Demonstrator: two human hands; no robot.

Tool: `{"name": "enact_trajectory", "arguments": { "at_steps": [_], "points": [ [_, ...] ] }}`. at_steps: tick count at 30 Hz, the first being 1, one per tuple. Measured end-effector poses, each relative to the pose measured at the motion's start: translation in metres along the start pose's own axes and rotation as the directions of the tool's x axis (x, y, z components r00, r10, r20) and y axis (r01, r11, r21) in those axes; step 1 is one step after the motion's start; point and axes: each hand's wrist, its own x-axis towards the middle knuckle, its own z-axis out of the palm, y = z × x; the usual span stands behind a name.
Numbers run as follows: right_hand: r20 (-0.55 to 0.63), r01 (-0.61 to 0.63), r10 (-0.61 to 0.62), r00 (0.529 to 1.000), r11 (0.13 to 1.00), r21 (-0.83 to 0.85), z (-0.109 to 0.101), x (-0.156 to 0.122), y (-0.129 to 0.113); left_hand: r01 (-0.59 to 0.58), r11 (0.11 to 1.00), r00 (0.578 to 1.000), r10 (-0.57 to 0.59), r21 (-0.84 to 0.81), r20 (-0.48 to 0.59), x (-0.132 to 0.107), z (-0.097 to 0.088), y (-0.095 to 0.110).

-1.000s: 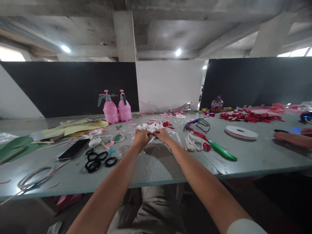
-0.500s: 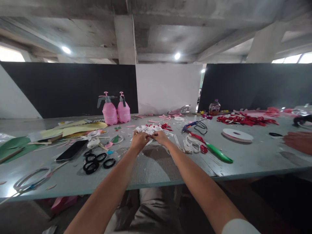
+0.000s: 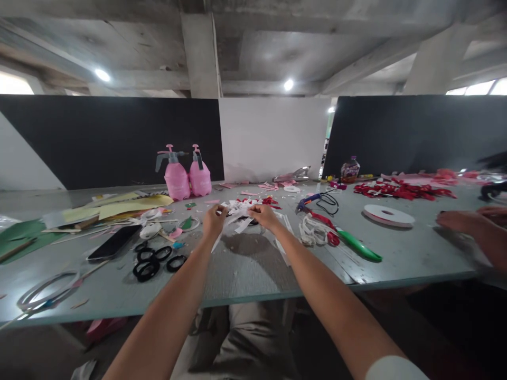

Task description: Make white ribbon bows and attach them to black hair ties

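Head view: left hand (image 3: 214, 220) and right hand (image 3: 264, 215) each pinch an end of a white ribbon strip (image 3: 238, 215), held stretched just above the table's (image 3: 245, 279) middle. A pile of white strips (image 3: 242, 203) just behind looks unworked.

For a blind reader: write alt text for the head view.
The person's left hand and right hand pinch white strips between them over a grey table. Black rings and a phone lie left; a white tape roll lies right.
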Motion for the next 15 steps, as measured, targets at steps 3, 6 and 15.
{"name": "enact_trajectory", "arguments": {
  "at_steps": [3, 6, 15],
  "points": [
    [0.022, -0.047, 0.045, 0.999, 0.998, 0.053, 0.003, -0.001, -0.001, -0.024, 1.0, 0.999, 0.024, 0.002, 0.039, -0.001, 0.006, 0.006],
    [0.105, -0.082, 0.072, 0.992, 0.992, 0.096, 0.006, -0.003, -0.005, -0.089, 0.989, 0.992, 0.099, -0.119, 0.082, -0.002, 0.013, 0.015],
    [0.132, -0.052, 0.029, 0.991, 0.984, 0.173, 0.0, -0.001, -0.011, -0.133, 0.982, 0.922, 0.172, -0.132, 0.348, -0.009, 0.016, 0.028]
  ]
}}
